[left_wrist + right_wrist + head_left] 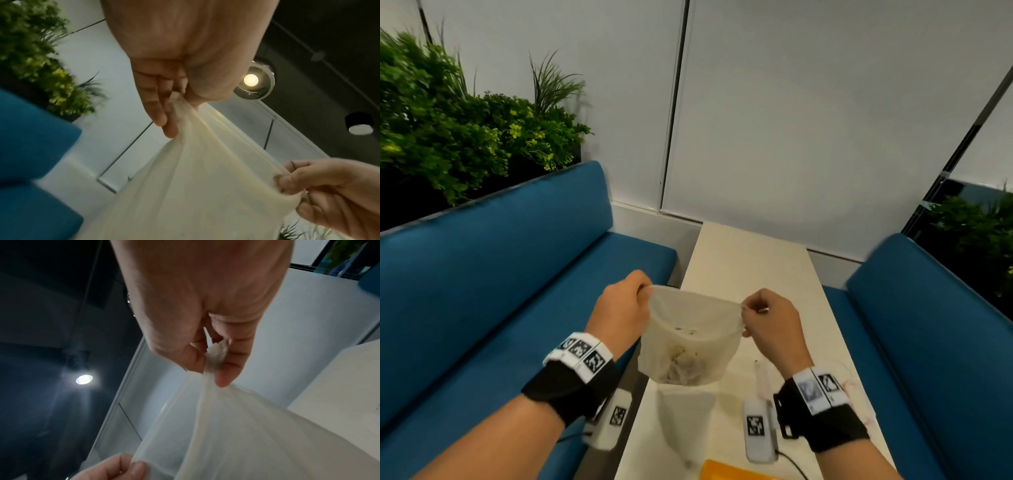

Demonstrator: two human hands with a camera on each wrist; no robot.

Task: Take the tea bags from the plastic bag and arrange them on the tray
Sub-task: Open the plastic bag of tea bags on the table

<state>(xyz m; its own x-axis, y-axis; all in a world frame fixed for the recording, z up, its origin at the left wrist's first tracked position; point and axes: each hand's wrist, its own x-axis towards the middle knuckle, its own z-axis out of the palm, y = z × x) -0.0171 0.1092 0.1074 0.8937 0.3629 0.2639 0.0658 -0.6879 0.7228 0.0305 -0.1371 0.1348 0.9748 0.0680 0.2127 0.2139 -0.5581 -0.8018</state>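
Left hand: my left hand pinches the bag's rim at about 9 o'clock of its mouth, fingers curled round a gathered fold of film.
Right hand: my right hand pinches the opposite rim at about 3 o'clock; a wad of film bunches between thumb and fingers.
Plastic bag: the plastic bag hangs between both hands above the near part of the table, mouth pulled wide and facing me; thin, translucent.
Tea bags: the tea bags lie in a clump at the bottom of the bag, seen through the film.
Tray: an orange edge at 6 o'clock, low in the head view, is probably the tray; mostly cut off.
Step in hand (judgement): opening the bag; nothing taken out yet.
Doing it well (judgement): keep the pull even on both sides so the thin film does not tear; then hold with one hand, keep the mouth slack-open, reach in with the other; lower the bag toward the table so the load does not swing.
Counts: hands 2; plastic bag 1; tea bags, cannot tell, clump blurred; blue benches 2, at 9 and 3 o'clock; wrist units 2.
Also: something small and pale on the table near my right wrist, too blurred to name.
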